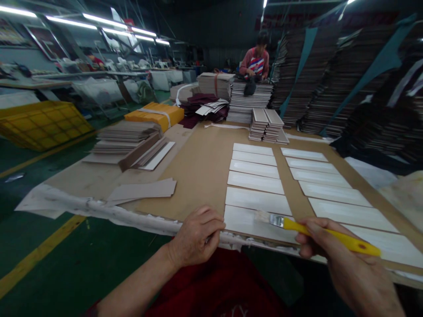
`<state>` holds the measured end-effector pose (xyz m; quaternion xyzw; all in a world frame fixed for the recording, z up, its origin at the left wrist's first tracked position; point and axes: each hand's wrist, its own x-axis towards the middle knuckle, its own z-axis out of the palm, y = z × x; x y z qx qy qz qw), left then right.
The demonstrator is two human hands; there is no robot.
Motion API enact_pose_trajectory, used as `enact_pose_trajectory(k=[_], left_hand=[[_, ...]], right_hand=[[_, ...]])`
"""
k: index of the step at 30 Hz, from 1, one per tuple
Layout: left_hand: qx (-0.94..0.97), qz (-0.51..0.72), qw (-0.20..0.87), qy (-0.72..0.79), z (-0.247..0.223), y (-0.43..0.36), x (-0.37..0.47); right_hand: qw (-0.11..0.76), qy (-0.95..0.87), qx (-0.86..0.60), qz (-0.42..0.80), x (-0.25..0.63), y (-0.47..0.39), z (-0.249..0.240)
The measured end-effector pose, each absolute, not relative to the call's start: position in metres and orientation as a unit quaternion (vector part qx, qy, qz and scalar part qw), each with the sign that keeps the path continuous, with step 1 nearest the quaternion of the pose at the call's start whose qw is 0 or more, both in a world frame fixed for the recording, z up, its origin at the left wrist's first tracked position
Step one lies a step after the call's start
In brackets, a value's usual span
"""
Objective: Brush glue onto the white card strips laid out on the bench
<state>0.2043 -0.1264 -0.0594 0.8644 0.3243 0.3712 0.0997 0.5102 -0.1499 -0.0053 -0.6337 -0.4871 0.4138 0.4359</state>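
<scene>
My right hand (343, 251) grips a flat paintbrush (297, 226) by its yellow handle. The brush points left, and its pale bristles rest on the nearest white panel (244, 220) of the left column. At that panel's left end, my left hand (200, 233) is closed, its fingers curled and their tips at the panel's edge. Whether anything is inside those fingers is hidden. More white panels (256, 178) lie in a column behind it. A second column of white panels (333, 190) runs along the right, with shiny streaks on top.
Grey board pieces (145, 189) and a stack of boards (122, 143) lie on the left of the table (194, 167). Small stacked panels (264, 123) stand at the back. Beyond them a person (256, 61) is behind tall piles. A yellow crate (42, 123) sits far left.
</scene>
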Motion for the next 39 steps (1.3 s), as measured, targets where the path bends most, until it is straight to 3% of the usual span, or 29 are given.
enact_pose_trajectory(k=[7, 12, 19, 24, 39], left_hand=[[0.867, 0.362, 0.099, 0.328, -0.062, -0.125, 0.205], [0.867, 0.372, 0.088, 0.321, -0.063, -0.124, 0.205], [0.863, 0.384, 0.089, 0.316, -0.061, -0.125, 0.206], [0.864, 0.377, 0.094, 0.321, -0.060, -0.125, 0.205], [0.866, 0.374, 0.090, 0.319, -0.061, -0.125, 0.202]], right_hand=[[0.440, -0.495, -0.581, 0.474, 0.442, -0.142, -0.013], [0.402, -0.558, -0.564, 0.458, 0.453, -0.142, -0.009], [0.463, -0.486, -0.585, 0.455, 0.453, -0.141, -0.008], [0.423, -0.520, -0.560, 0.487, 0.443, -0.142, -0.014], [0.334, -0.485, -0.721, 0.365, 0.547, -0.149, 0.000]])
